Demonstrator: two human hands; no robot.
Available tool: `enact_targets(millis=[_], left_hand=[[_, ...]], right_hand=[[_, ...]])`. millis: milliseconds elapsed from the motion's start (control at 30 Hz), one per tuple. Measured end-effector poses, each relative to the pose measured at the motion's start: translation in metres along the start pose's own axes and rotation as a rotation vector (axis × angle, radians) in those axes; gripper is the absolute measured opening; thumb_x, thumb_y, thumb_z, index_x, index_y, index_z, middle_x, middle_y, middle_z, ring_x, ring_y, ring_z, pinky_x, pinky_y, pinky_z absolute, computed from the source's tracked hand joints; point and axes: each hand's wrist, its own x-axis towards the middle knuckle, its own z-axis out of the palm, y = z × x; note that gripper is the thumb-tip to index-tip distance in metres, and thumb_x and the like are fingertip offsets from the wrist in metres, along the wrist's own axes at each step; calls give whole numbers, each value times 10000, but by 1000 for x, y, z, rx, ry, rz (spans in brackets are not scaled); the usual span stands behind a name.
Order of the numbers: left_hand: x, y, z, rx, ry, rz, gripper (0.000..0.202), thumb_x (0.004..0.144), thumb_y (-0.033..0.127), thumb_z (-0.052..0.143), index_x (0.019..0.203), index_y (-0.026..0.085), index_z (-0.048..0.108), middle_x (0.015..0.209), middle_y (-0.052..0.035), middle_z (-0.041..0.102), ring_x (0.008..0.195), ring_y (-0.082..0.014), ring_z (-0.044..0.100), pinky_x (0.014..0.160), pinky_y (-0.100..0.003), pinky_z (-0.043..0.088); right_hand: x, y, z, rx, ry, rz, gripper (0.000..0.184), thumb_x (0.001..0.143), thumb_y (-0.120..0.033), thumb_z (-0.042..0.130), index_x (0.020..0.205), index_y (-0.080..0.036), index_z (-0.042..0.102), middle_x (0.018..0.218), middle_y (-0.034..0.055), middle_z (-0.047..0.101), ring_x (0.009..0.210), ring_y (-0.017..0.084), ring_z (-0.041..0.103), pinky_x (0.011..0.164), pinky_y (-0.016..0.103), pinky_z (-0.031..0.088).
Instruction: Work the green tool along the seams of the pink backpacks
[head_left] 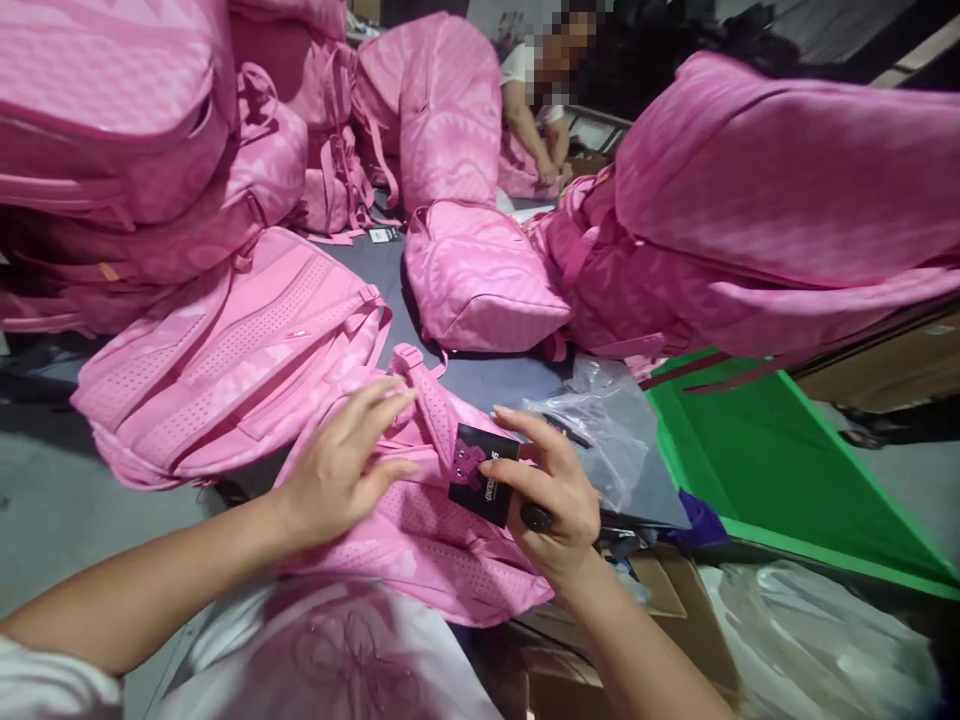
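Observation:
A pink backpack (450,520) lies on the table in front of me, its perforated straps and back panel facing up. My right hand (559,495) holds a black hang tag (471,470) with a pink figure and white lettering above this backpack. A dark rounded end (536,517) of some object also shows in that hand's palm; its kind is hidden. My left hand (349,460) hovers over the backpack's left side, fingers apart and holding nothing, close to the shoulder strap (431,400).
Another pink backpack (232,350) lies at the left, with stacked backpacks (112,130) behind. A small backpack (480,280) stands ahead; a large pile (787,190) fills the right. Clear plastic bags (611,420) lie beside a green panel (795,470). A co-worker (536,120) handles pink fabric beyond.

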Motion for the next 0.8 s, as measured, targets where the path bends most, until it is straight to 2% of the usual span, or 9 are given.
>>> enact_targets(millis=[100, 167, 233, 300, 433, 567, 633, 700, 800], left_hand=[[-2, 15, 6, -444, -206, -189, 264, 911, 224, 647, 1165, 153, 665, 930, -52, 753, 730, -135, 707, 641, -216, 572], [-9, 12, 9, -458, -160, -266, 81, 898, 192, 645, 884, 137, 702, 718, -5, 714, 615, -104, 665, 562, -176, 516], [-21, 5, 12, -363, -19, -246, 105, 882, 171, 665, 785, 136, 688, 678, 1, 707, 592, -91, 659, 538, -157, 485], [-34, -2, 15, -325, 74, -180, 57, 868, 131, 670, 818, 146, 693, 706, 3, 730, 598, -85, 680, 541, -146, 498], [-55, -8, 22, -280, 190, 35, 155, 861, 31, 608, 887, 168, 674, 787, -5, 775, 721, -103, 751, 692, -161, 593], [-65, -12, 18, -214, 119, 156, 84, 939, 165, 626, 1016, 175, 659, 893, -45, 789, 851, -124, 762, 817, -198, 607], [-69, -21, 10, -93, 126, 120, 250, 939, 309, 663, 1159, 192, 641, 1065, -82, 777, 1055, -174, 729, 979, -298, 580], [-74, -34, 2, 107, 204, 4, 512, 897, 406, 712, 1345, 212, 556, 1347, -141, 664, 1331, -259, 580, 1150, -454, 465], [-81, -53, -2, 243, 137, -348, 915, 838, 466, 761, 1568, 203, 275, 1611, -212, 366, 1522, -343, 327, 1219, -572, 340]], right_hand=[[2, -9, 11, 104, -116, -64, 257, 948, -121, 567, 1155, -214, 687, 1350, 157, 630, 1202, 252, 642, 852, 364, 593], [0, -14, 15, 117, -142, 8, 430, 941, -71, 566, 1340, -224, 607, 1346, 161, 645, 1157, 226, 678, 883, 348, 598], [-3, -19, 16, 107, -158, 162, 521, 935, -41, 569, 1423, -220, 537, 1274, 144, 692, 1042, 188, 724, 865, 307, 603], [-6, -23, 17, 106, -220, 217, 440, 924, -47, 581, 1338, -196, 589, 1123, 110, 742, 931, 177, 739, 817, 283, 604], [-7, -36, 24, 111, -323, 110, 352, 879, 13, 463, 1122, -163, 648, 943, 88, 723, 866, 193, 710, 723, 287, 580], [-5, -34, 28, 81, -362, 144, 402, 831, 51, 430, 1075, -176, 654, 878, 61, 696, 795, 169, 680, 663, 261, 539], [-5, -23, 28, 19, -342, 156, 445, 795, 53, 424, 1091, -179, 663, 864, 55, 710, 778, 170, 687, 666, 263, 540], [-4, -8, 30, -52, -283, 170, 474, 776, 35, 434, 1121, -182, 676, 933, 67, 745, 842, 188, 714, 730, 283, 562], [5, 6, 42, -127, -343, 197, 478, 775, 10, 446, 1127, -185, 705, 1025, 80, 770, 935, 210, 729, 811, 304, 565]])
